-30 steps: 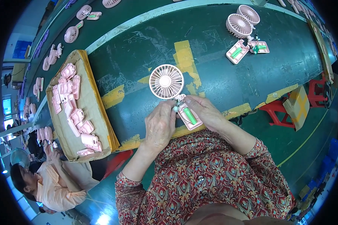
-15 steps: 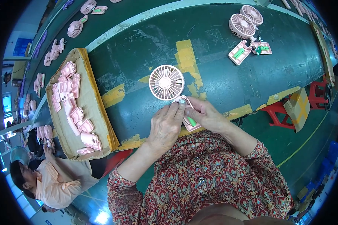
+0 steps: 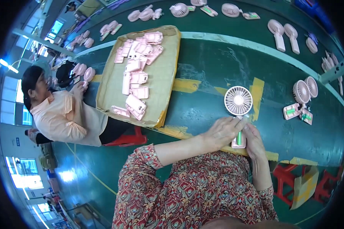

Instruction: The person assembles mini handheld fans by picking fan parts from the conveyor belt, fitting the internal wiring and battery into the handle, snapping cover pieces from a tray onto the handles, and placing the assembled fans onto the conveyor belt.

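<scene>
Both hands are closed on a small white handheld fan (image 3: pixel 238 110) at the near edge of the green bench (image 3: pixel 210 65): the left hand (image 3: pixel 222 131) is curled over the fan's handle from the left, its fingers bent around it, while the right hand (image 3: pixel 253 140) is pressed against the handle from the right and below. The round white grille of the fan is left uncovered above the fingers and is seen lying flat on the bench, and a green part (image 3: pixel 239 137) is visible in the pink handle between the two hands; how tightly the handle is pinched cannot be told for certain, since the fingers hide most of it. A strip of yellow tape (image 3: pixel 256 91) is crossed by the fan's head. To the left of the hands, well apart, a shallow cardboard tray (image 3: pixel 162 80) is set on the bench and pink casings (image 3: pixel 135 82) are piled in it. To the right, a pair of pink fans (image 3: pixel 305 89) is lying with opened handle parts (image 3: pixel 292 111) just below them. More pink fans (image 3: pixel 284 32) are spread along the far side of the bench. At the left end of the bench, a seated person in a peach top (image 3: pixel 59 116) is shown with a pink fan (image 3: pixel 88 74) held up.
</scene>
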The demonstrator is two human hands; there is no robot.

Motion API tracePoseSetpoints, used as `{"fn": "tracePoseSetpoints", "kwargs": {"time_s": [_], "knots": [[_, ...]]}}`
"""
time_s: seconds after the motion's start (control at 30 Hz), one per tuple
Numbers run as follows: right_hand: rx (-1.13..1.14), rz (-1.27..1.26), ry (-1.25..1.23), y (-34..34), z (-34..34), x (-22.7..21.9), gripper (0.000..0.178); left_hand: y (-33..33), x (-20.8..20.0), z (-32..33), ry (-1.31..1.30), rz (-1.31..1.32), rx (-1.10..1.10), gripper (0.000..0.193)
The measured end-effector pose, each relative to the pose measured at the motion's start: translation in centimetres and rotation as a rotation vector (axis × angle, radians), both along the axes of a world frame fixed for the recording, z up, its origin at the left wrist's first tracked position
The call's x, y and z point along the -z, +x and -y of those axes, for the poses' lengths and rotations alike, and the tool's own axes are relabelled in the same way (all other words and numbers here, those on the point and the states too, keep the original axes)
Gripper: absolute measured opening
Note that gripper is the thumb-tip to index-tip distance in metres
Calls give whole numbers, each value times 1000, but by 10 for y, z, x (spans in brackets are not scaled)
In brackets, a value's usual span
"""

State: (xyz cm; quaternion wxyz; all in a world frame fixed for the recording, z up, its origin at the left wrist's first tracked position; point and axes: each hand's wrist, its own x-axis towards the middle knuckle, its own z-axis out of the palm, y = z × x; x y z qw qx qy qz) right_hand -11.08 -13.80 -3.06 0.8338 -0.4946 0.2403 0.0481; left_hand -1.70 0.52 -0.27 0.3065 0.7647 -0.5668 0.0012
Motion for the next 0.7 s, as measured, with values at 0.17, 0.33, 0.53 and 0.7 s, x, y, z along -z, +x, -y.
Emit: {"fn": "tracePoseSetpoints", "kwargs": {"time_s": [0.17, 0.33, 0.53, 0.7], "knots": [[-81, 47, 90, 9, -5, -6, 33, 26, -5, -20, -74, 59, -199, 36], [-16, 42, 74, 9, -6, -10, 34, 152, -40, -84, 332, 373, -677, 28], [-15, 28, 114, 6, -5, -9, 34, 269, -13, -155, 616, 581, -951, 30], [39, 6, 168, 10, -4, -7, 35, 302, 17, -174, 568, 500, -906, 18]]}}
